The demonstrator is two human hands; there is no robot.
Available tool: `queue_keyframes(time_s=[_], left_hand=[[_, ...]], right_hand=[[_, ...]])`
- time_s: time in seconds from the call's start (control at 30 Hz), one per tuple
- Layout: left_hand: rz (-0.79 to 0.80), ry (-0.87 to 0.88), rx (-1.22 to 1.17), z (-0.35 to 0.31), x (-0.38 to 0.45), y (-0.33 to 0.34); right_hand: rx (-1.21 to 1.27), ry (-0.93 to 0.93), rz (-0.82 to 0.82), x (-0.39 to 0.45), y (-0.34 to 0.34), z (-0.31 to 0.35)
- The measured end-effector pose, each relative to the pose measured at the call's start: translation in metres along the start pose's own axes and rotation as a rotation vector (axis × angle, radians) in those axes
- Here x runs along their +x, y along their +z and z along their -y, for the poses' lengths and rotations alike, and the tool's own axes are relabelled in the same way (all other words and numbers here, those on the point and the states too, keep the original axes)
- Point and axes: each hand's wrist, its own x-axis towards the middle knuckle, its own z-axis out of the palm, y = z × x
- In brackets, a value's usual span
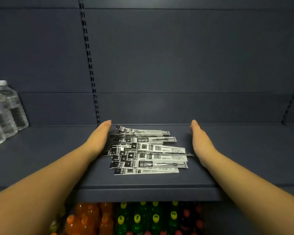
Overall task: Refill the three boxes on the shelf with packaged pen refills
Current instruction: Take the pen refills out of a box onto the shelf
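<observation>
Roughly a dozen packaged pen refills [148,150] lie in a loose, fanned pile on the dark shelf [143,182], mid-depth, long axes running left-right. I read them as very light, thin plastic sleeves with a stiff rod inside: glossy, so likely to slide over each other and skate on the shelf, and they'd bend if pinched hard mid-length. Best hold, I'd say, is squeezing the stack from both short ends, or squaring it first and then gripping across the bundle. My left hand [98,138] stands on edge just beside the pile's left ends, palm inward, fingers [106,124] straight and together, holding nothing; whether it touches the packets I can't tell. My right hand [200,143] mirrors it, on edge, fingers straight, holding nothing, apparently touching the longest packet's right tip. Both forearms reach in over the shelf's front lip. No boxes visible in this view. Water bottles [5,109] stand far left on the same shelf; coloured drink bottles [136,217] sit on the level below.
</observation>
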Motion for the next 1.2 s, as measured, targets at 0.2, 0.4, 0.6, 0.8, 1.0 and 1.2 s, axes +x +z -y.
queue_keyframes(time_s=[0.2, 0.4, 0.6, 0.8, 1.0, 1.2], left_hand=[[-0.049, -0.053, 0.02, -0.004, 0.003, 0.011], [-0.003, -0.007, 0.008, -0.019, -0.008, 0.036], [-0.027, -0.064, -0.025, -0.02, -0.007, 0.039], [0.045, -0.052, 0.006, -0.03, -0.015, 0.049], [0.08, -0.157, -0.097, -0.025, -0.016, 0.041], [0.098, -0.111, -0.073, -0.031, -0.027, 0.047]], right_hand=[[-0.041, 0.049, 0.148, -0.001, 0.02, -0.005], [0.008, 0.07, 0.234, -0.003, 0.048, -0.002], [0.129, 0.09, 0.215, 0.005, 0.047, -0.004], [0.257, 0.138, 0.28, 0.0, 0.058, 0.0], [0.273, 0.1, 0.264, -0.007, 0.047, -0.006], [0.283, 0.122, 0.314, -0.018, 0.049, -0.008]])
